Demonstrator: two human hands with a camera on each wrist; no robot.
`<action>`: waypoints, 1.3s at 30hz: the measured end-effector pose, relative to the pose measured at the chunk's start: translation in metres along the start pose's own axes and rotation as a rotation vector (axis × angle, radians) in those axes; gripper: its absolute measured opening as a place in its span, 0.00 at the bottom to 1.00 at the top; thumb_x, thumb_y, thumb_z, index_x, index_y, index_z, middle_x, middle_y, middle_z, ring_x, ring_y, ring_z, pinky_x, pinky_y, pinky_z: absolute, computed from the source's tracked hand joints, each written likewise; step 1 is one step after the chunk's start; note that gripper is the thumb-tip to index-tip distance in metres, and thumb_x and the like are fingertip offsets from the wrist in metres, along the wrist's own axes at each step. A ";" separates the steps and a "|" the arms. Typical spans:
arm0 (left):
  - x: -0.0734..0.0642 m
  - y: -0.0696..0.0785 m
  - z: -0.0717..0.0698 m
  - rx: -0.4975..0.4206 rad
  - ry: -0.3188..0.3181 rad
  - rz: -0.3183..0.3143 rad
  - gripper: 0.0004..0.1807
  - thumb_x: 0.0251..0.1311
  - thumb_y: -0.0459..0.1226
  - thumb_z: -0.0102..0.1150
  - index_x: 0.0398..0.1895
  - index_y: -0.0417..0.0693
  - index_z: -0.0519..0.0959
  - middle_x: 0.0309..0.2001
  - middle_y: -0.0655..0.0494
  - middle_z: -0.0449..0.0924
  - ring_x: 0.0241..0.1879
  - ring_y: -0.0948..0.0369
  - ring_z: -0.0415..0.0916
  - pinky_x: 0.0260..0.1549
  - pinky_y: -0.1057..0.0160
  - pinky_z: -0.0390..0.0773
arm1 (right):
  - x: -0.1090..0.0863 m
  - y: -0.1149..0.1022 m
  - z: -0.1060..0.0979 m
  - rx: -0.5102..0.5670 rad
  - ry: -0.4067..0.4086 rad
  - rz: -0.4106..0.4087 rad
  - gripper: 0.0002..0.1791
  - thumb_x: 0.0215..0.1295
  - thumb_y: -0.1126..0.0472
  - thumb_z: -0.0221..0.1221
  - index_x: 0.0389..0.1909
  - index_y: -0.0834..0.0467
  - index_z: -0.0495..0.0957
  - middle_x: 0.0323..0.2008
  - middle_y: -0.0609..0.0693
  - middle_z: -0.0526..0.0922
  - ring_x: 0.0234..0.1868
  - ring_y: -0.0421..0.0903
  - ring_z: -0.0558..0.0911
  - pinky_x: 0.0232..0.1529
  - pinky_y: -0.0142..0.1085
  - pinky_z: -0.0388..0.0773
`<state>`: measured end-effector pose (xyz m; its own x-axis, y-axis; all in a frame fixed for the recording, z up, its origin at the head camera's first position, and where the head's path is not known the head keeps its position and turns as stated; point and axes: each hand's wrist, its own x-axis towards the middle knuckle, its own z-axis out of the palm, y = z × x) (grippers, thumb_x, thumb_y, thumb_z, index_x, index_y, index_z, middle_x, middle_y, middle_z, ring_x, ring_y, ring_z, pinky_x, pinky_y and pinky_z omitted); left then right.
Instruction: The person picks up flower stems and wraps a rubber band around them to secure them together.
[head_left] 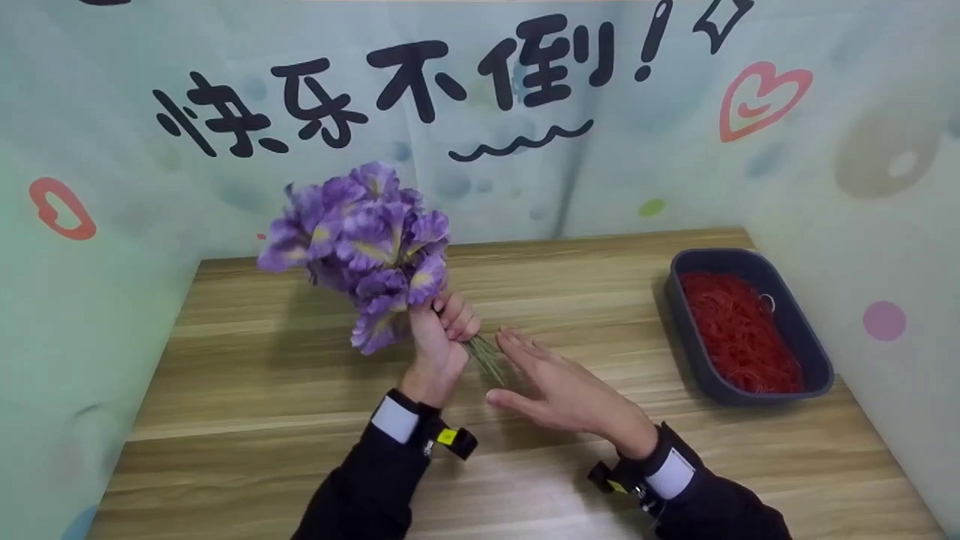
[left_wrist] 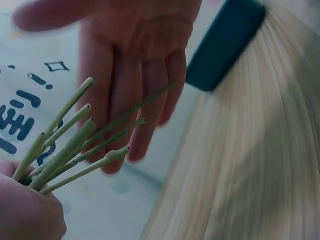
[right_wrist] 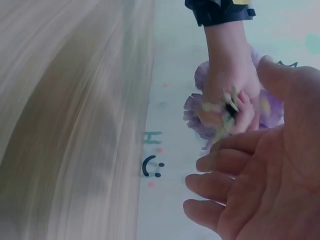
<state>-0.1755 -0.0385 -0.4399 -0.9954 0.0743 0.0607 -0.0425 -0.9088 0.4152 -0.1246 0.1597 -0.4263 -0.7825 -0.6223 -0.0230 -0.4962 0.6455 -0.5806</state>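
Note:
A bunch of purple artificial flowers [head_left: 382, 232] with yellow streaks is held above the table. My left hand [head_left: 442, 330] grips it round the stems, just below the blooms. The green stem ends [left_wrist: 65, 155] stick out past that fist and fan apart in the left wrist view. Close to the stem ends is my right hand [head_left: 570, 386], its fingers extended and thumb spread, holding nothing. In the right wrist view the right palm [right_wrist: 270, 185] faces the stem ends. Whether the fingertips touch the stems I cannot tell.
On the right of the wooden table [head_left: 300, 420] stands a dark blue plastic tub [head_left: 686, 330] with a heap of red rubber bands [head_left: 739, 330] inside. A printed cloth backdrop [head_left: 637, 172] rises behind the table and along both sides.

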 end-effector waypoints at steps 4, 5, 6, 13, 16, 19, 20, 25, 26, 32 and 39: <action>-0.007 -0.013 0.005 -0.003 -0.070 0.027 0.38 0.49 0.54 0.83 0.18 0.58 0.55 0.12 0.69 0.57 0.17 0.67 0.37 0.22 0.69 0.34 | 0.002 -0.001 0.000 -0.034 0.070 -0.018 0.42 0.82 0.48 0.64 0.83 0.70 0.65 0.64 0.72 0.87 0.58 0.66 0.91 0.62 0.58 0.90; -0.009 -0.016 0.007 0.001 -0.075 0.028 0.40 0.49 0.54 0.83 0.18 0.58 0.53 0.12 0.69 0.57 0.17 0.67 0.37 0.22 0.68 0.35 | 0.002 -0.001 -0.001 -0.036 0.086 -0.018 0.39 0.80 0.52 0.65 0.82 0.70 0.68 0.54 0.68 0.91 0.46 0.59 0.93 0.50 0.51 0.93; -0.011 -0.019 0.009 0.002 -0.082 0.027 0.41 0.51 0.55 0.83 0.19 0.57 0.52 0.12 0.69 0.57 0.17 0.67 0.37 0.21 0.68 0.35 | 0.003 0.000 -0.001 -0.028 0.098 -0.009 0.37 0.78 0.56 0.66 0.80 0.70 0.70 0.44 0.63 0.91 0.35 0.52 0.89 0.39 0.44 0.91; -0.022 -0.029 0.022 -0.080 -0.124 0.010 0.42 0.57 0.51 0.80 0.18 0.55 0.48 0.11 0.67 0.54 0.14 0.66 0.38 0.19 0.66 0.36 | 0.004 -0.003 -0.003 0.023 0.138 0.054 0.08 0.67 0.68 0.63 0.45 0.63 0.84 0.26 0.45 0.78 0.23 0.36 0.71 0.23 0.28 0.70; -0.024 -0.031 0.024 -0.135 -0.158 0.015 0.42 0.60 0.49 0.78 0.17 0.54 0.47 0.12 0.64 0.47 0.14 0.65 0.36 0.18 0.66 0.35 | 0.003 -0.005 -0.003 -0.007 0.146 0.035 0.07 0.66 0.68 0.62 0.30 0.56 0.76 0.23 0.41 0.69 0.22 0.36 0.67 0.23 0.28 0.65; -0.025 -0.033 0.023 -0.148 -0.212 0.031 0.42 0.65 0.48 0.75 0.18 0.53 0.46 0.14 0.62 0.41 0.14 0.65 0.34 0.17 0.66 0.34 | 0.000 -0.007 -0.004 -0.021 0.140 0.000 0.09 0.66 0.67 0.64 0.29 0.55 0.74 0.23 0.41 0.69 0.22 0.35 0.66 0.21 0.26 0.63; -0.026 -0.034 0.023 -0.135 -0.237 0.041 0.42 0.66 0.49 0.74 0.18 0.53 0.45 0.14 0.61 0.40 0.14 0.65 0.34 0.17 0.66 0.34 | -0.001 -0.007 -0.005 -0.015 0.138 -0.010 0.08 0.65 0.67 0.65 0.31 0.55 0.75 0.23 0.41 0.70 0.22 0.34 0.67 0.21 0.25 0.64; -0.028 -0.041 0.023 0.036 -0.350 0.090 0.43 0.74 0.56 0.69 0.19 0.52 0.45 0.15 0.59 0.40 0.14 0.63 0.34 0.15 0.64 0.36 | -0.003 -0.008 -0.004 -0.010 0.184 -0.016 0.11 0.67 0.65 0.65 0.27 0.55 0.73 0.21 0.41 0.68 0.20 0.33 0.65 0.20 0.25 0.62; -0.029 -0.043 0.024 0.076 -0.368 0.099 0.42 0.75 0.58 0.68 0.18 0.53 0.48 0.15 0.59 0.41 0.14 0.62 0.35 0.15 0.64 0.37 | -0.003 -0.008 -0.003 -0.018 0.199 -0.007 0.14 0.68 0.65 0.64 0.25 0.53 0.71 0.20 0.39 0.66 0.19 0.33 0.63 0.20 0.26 0.60; -0.031 -0.045 0.023 0.241 -0.516 0.216 0.14 0.81 0.58 0.62 0.41 0.63 0.83 0.19 0.56 0.49 0.18 0.60 0.44 0.19 0.61 0.46 | 0.001 -0.004 -0.002 -0.086 0.240 0.054 0.24 0.70 0.67 0.58 0.19 0.46 0.58 0.17 0.37 0.57 0.19 0.36 0.60 0.22 0.29 0.57; -0.029 -0.034 0.021 0.169 -0.432 0.236 0.18 0.75 0.60 0.67 0.34 0.64 0.77 0.20 0.61 0.51 0.20 0.63 0.45 0.23 0.67 0.47 | 0.005 0.007 0.001 -0.180 0.312 0.023 0.22 0.64 0.71 0.57 0.15 0.51 0.62 0.16 0.37 0.56 0.18 0.38 0.60 0.21 0.30 0.57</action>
<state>-0.1435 -0.0013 -0.4368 -0.8484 0.0708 0.5246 0.2285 -0.8450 0.4836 -0.1316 0.1610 -0.4317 -0.8575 -0.4597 0.2313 -0.5139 0.7424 -0.4298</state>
